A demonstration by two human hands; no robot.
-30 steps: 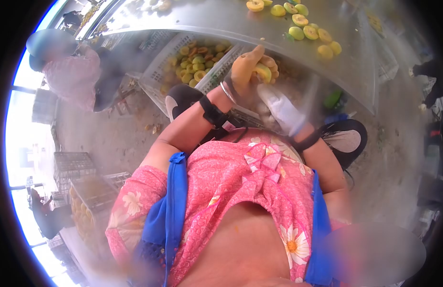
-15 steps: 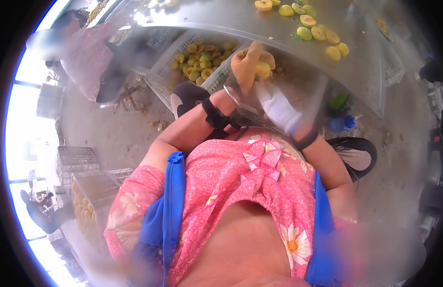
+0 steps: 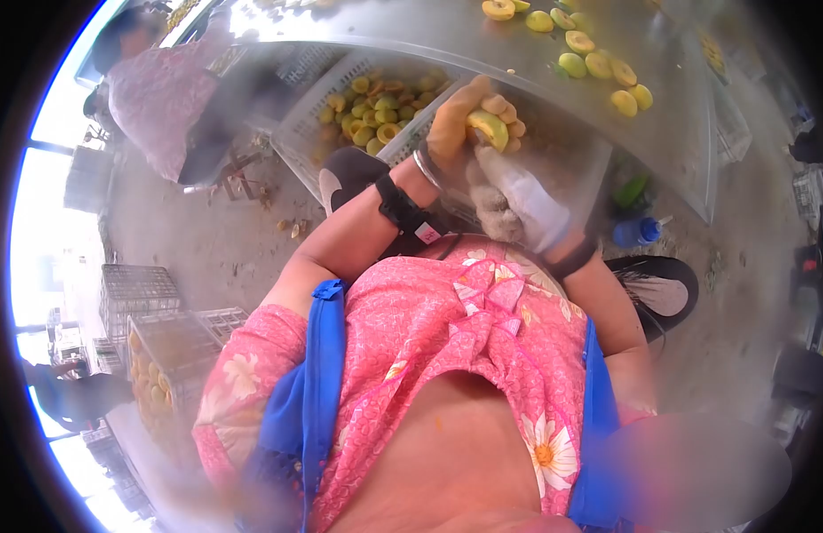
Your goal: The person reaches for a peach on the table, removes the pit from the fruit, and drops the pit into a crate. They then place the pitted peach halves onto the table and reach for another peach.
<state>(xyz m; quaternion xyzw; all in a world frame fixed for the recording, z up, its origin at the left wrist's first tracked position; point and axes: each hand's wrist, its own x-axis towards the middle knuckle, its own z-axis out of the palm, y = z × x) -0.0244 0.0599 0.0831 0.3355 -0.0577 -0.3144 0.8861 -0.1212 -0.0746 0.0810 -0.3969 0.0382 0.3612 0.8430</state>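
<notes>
My left hand [image 3: 469,124], in a tan glove, is closed around a yellow-green stone fruit [image 3: 489,131] that looks like an apricot or peach. A cut face of the fruit shows between thumb and fingers. Just below it, my right hand [image 3: 516,200] wears a whitish glove with its fingers curled in. Its upper end comes close to the fruit; whatever it grips, if anything, I cannot make out. To the left of my hands, a white plastic crate [image 3: 296,133] holds many fruit halves [image 3: 371,111], several with hollow centres.
A metal table [image 3: 394,31] curves across the top, with fruit halves [image 3: 598,65] on it. Below its right part are a blue bottle [image 3: 638,232] and a green object [image 3: 632,189]. Another person [image 3: 163,107] sits at left. Stacked crates [image 3: 167,364] stand lower left.
The fruit in my left hand has turned and shows more of its cut side. My right hand has drawn slightly downward, and its curled fingers have come into view.
</notes>
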